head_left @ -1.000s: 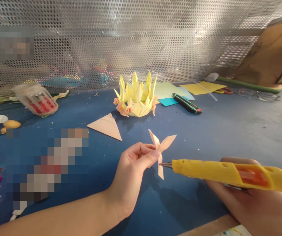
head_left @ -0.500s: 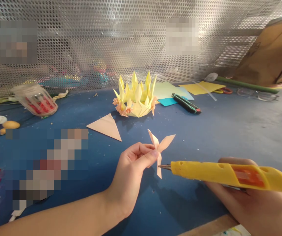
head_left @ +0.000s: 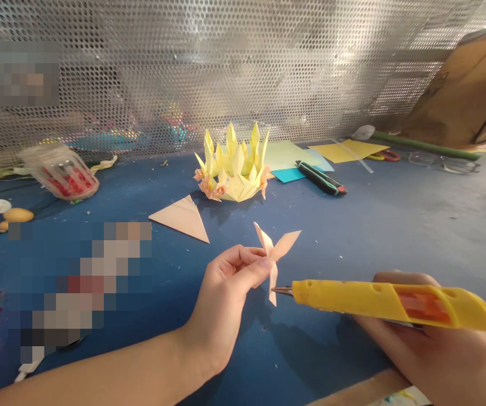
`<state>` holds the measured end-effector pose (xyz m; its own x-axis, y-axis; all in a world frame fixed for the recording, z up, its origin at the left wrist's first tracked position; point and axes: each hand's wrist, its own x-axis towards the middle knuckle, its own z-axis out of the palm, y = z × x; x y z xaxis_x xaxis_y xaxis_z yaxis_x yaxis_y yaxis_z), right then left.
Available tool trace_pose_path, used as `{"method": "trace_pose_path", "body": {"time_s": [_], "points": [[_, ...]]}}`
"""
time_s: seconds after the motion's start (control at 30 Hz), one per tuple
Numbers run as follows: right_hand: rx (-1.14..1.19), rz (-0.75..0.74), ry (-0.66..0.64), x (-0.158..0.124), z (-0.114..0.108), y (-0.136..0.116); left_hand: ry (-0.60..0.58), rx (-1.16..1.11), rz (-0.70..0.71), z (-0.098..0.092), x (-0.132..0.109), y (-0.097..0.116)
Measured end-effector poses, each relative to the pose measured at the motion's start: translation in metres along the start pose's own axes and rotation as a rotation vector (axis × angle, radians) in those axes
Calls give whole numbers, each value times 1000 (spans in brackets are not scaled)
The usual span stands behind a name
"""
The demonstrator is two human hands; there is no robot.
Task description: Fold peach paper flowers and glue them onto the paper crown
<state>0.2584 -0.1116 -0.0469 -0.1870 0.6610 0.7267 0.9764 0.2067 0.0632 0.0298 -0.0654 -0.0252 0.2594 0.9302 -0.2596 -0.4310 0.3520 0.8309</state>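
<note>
My left hand (head_left: 230, 299) pinches a small peach folded-paper piece (head_left: 273, 254) between thumb and fingers. Its pointed petals spread up and down from the pinch. In my right hand (head_left: 441, 344) is a yellow hot glue gun (head_left: 365, 301) with an orange section on its side. The pointed metal nozzle meets, or nearly meets, the lower petal. My right fingers are largely hidden behind the tool. Beyond my hands stands a yellow folded-paper crown (head_left: 238, 183) with peach paper flowers on it. A flat peach paper triangle (head_left: 181, 219) lies left of my left hand.
A clear jar (head_left: 62, 172) with red contents tilts at the back left. Colored paper sheets (head_left: 348, 151) and a dark green cutter (head_left: 321, 178) lie behind the crown's right side. Eyeglasses (head_left: 443, 162) rest farther right. A perforated metal panel (head_left: 226, 67) closes off the back.
The glue gun and my right hand have shifted very slightly left. My left hand keeps its pinch on the paper piece, almost still.
</note>
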Motion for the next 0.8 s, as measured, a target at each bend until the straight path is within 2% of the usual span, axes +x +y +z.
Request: {"method": "trace_pose_path", "body": {"time_s": [0.2,0.4,0.8], "points": [[15,-10,-16,-2,0,0,0,-2,7,0,1,0],[56,50,-35,0,-2,1,18,-29,3,1,-1,0],[72,-53,-29,3,-3,6,14,-84,-6,2,-1,1]]}}
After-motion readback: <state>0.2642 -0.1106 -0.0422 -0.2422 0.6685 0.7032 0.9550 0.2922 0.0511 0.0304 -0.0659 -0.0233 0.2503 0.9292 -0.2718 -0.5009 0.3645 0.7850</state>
